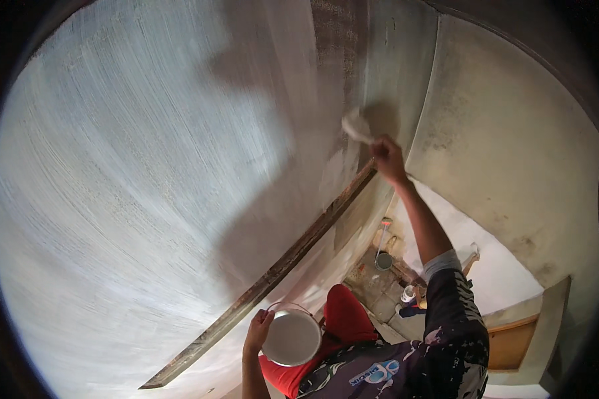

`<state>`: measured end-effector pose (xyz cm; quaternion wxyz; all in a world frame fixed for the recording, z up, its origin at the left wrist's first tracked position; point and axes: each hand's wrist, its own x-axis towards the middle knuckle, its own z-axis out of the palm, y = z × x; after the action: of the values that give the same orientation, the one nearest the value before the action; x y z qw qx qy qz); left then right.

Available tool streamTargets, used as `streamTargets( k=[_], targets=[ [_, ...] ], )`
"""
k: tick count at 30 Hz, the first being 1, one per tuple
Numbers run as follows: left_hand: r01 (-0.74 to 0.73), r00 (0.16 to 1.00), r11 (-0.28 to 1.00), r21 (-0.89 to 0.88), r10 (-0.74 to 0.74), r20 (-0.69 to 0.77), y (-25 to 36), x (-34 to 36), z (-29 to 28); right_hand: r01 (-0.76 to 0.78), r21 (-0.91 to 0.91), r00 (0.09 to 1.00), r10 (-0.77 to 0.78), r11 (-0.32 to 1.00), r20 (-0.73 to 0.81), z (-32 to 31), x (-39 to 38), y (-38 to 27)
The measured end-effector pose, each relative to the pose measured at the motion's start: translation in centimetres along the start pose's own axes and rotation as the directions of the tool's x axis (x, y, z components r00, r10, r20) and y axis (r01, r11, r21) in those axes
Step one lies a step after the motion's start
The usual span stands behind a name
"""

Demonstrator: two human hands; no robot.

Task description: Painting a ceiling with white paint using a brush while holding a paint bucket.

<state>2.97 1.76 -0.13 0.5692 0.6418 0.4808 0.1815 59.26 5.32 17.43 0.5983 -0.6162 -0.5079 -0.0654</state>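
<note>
My right hand is raised at the upper middle, closed round the handle of a paintbrush with a pale, rounded head. The brush head is smeared by motion and is at the wall, though I cannot tell whether it touches. Low in the picture, my left hand grips the edge of a bucket with a thin wire handle. Inside the bucket is white paint. Streaky white strokes cover much of the wall, while a darker strip runs near the corner.
A long wooden plank slants across the wall from lower left to my right hand. Far below stand a dark bucket, a long-handled tool and a co-worker beside a white bucket. A side wall rises at right.
</note>
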Motion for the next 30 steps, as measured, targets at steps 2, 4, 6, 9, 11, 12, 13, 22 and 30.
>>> streamTargets(
  k=[2,4,6,9,11,12,13,22,30],
  targets=[
    [-0.005,1.000,1.000,0.009,0.005,0.007,0.3,0.4,0.4,0.062,-0.152,0.997,-0.054,0.986,0.054,0.1,-4.3,4.6],
    [0.007,1.000,1.000,0.022,-0.006,-0.014,0.1,0.2,0.2,-0.100,-0.404,0.915,0.244,0.909,0.321,0.6,-9.0,5.5],
    [0.048,0.999,0.998,-0.039,-0.048,0.002,-0.3,-0.1,-0.2,-0.090,-0.678,0.761,0.490,0.730,0.426,1.5,-12.0,5.4],
    [0.014,0.999,1.000,0.012,-0.014,-0.034,-0.8,-0.5,-0.1,-0.168,-0.616,0.809,0.464,0.770,0.359,1.8,-11.9,4.1],
    [-0.030,0.999,1.000,-0.004,0.030,-0.011,-0.9,0.6,0.4,0.021,-0.592,0.917,0.220,0.806,0.333,0.8,-7.7,3.9],
    [-0.074,0.997,0.997,-0.022,0.075,0.024,-0.6,1.2,1.0,0.166,-0.561,0.949,0.022,0.811,0.313,-0.6,-4.7,4.1],
    [-0.036,0.999,0.999,-0.026,0.036,0.007,-0.1,0.3,0.5,-0.038,-0.574,0.941,0.222,0.818,0.254,0.6,-1.8,0.5],
    [0.009,1.000,1.000,-0.028,-0.009,0.010,1.1,-0.5,0.2,-0.039,0.185,0.995,0.055,0.982,-0.079,-4.6,8.6,-12.8],
    [0.024,1.000,1.000,-0.010,-0.024,-0.006,0.3,0.0,0.2,-0.037,0.059,0.997,0.041,0.998,-0.071,3.6,-3.0,-2.0]
  ],
)
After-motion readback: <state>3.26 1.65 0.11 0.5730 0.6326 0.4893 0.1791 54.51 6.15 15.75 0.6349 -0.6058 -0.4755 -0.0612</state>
